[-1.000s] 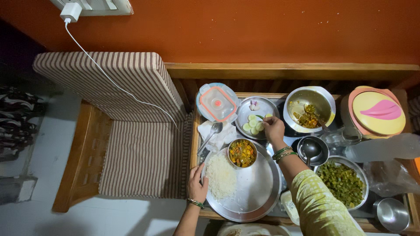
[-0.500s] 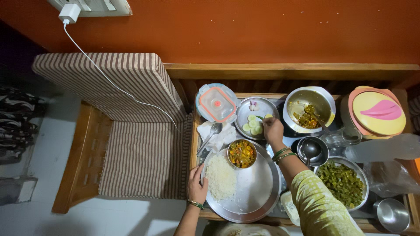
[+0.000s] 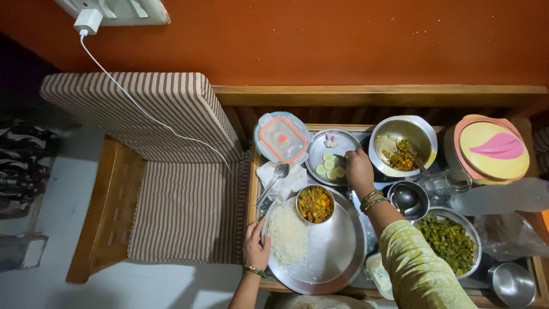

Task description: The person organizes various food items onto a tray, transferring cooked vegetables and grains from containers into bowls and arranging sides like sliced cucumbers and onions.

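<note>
The right hand [image 3: 358, 169] reaches over the small steel plate [image 3: 330, 164] of cucumber slices [image 3: 331, 166], its fingers pinched on something thin and green at the plate's right rim; what that thing is cannot be told from this height. The wrist wears bangles [image 3: 372, 199], and the sleeve [image 3: 420, 269] is pale yellow-green. The left hand [image 3: 256, 247] rests at the left rim of the large steel plate [image 3: 331, 257], fingers curled lightly on the edge, grasping nothing else. On that big plate lies a heap of white rice [image 3: 289, 233] toward the left, and a small steel bowl of mixed vegetable curry [image 3: 314, 203] stands at its upper edge. The cucumber plate sits just above that bowl, with a few pale pink onion pieces [image 3: 330, 140] at its far side. Left of it lies a square container lid with an orange seal [image 3: 281, 136], and below the lid a spoon [image 3: 273, 179] rests on a white cloth [image 3: 286, 177]. To the right stands a steel pot with curry [image 3: 403, 146], then a round casserole with a yellow and pink lid [image 3: 493, 147]. Nearer the person are an empty steel bowl [image 3: 406, 198], a bowl of chopped green beans [image 3: 449, 240] and a small steel cup [image 3: 513, 284]. All of this crowds a wooden counter [image 3: 377, 94] against an orange wall [image 3: 343, 40]. Beside it is a striped cushioned chair [image 3: 160, 171], with a white charger cable [image 3: 143, 109] trailing across it from a wall socket [image 3: 114, 8].
</note>
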